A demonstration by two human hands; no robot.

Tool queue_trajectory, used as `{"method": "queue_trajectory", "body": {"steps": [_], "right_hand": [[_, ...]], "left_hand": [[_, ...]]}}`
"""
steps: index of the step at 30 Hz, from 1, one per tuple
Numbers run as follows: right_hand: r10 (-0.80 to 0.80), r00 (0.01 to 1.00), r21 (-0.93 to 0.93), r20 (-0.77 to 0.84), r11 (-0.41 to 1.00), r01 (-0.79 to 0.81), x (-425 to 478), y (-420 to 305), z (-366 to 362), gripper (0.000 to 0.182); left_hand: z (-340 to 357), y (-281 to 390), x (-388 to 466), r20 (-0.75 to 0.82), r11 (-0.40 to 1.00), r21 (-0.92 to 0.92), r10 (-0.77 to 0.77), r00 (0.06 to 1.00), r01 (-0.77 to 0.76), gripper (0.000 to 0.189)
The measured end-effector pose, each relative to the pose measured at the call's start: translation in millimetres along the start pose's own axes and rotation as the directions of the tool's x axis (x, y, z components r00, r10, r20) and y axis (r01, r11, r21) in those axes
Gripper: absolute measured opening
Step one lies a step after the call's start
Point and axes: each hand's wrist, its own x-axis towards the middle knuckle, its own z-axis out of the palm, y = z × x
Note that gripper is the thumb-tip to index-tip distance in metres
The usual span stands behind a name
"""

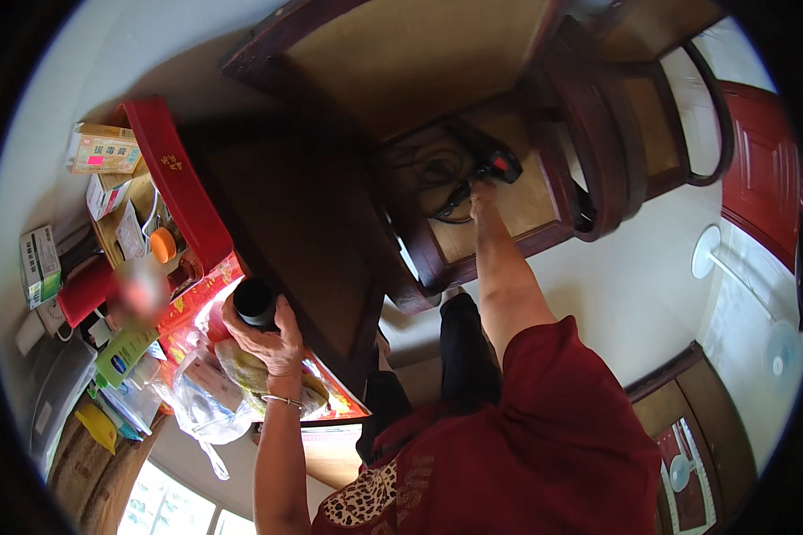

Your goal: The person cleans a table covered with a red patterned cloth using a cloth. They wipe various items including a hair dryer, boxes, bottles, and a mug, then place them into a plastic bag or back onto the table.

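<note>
My left hand (268,341) is wrapped around a black cylindrical container (254,303), above the left tabletop with its red patterned cover (341,398). Just below it lie a greenish cloth (241,364) and a clear plastic bag (207,408). My right hand (483,195) reaches down to a black corded device with a red part (504,166) on the seat of a wooden chair (465,237). A black cable (435,167) lies coiled beside it. The fingers are partly hidden, so the right hand's grip cannot be made out.
A red tray (191,194) with boxes and an orange-capped bottle (163,245) stands at the left. Near it lie a green bottle (122,358) and a yellow packet (97,428). More wooden chairs (649,120) stand at the upper right, a white pedestal fan (779,358) at the far right.
</note>
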Motion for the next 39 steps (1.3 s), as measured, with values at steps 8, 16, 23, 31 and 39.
{"method": "queue_trajectory", "body": {"steps": [8,16,23,31,39], "right_hand": [[-0.06,0.98,-0.37,0.192,0.92,0.129,23,-20,-12,0.049],[-0.566,0.822,-0.171,0.066,0.805,0.568,-92,-79,-83,0.039],[-0.956,0.281,-0.334,0.082,0.239,0.912,-242,-215,-166,0.034],[-0.897,0.386,0.015,0.214,0.398,0.917,-423,-350,-208,0.022],[-0.9,0.343,0.339,0.268,0.421,0.841,-543,-385,-214,0.023]], "left_hand": [[0,6,2,0.039,1.0,0.009,-0.014,0.999,0.014,0.062],[0,8,6,-0.04,0.988,0.092,0.132,0.99,-0.127,0.058],[0,10,6,-0.094,0.982,0.053,0.183,0.979,-0.179,0.053],[-50,48,12,0.123,0.806,-0.578,-0.066,0.99,0.126,0.065],[-168,111,32,0.338,-0.089,-0.912,0.386,0.858,0.4,0.052]]}}
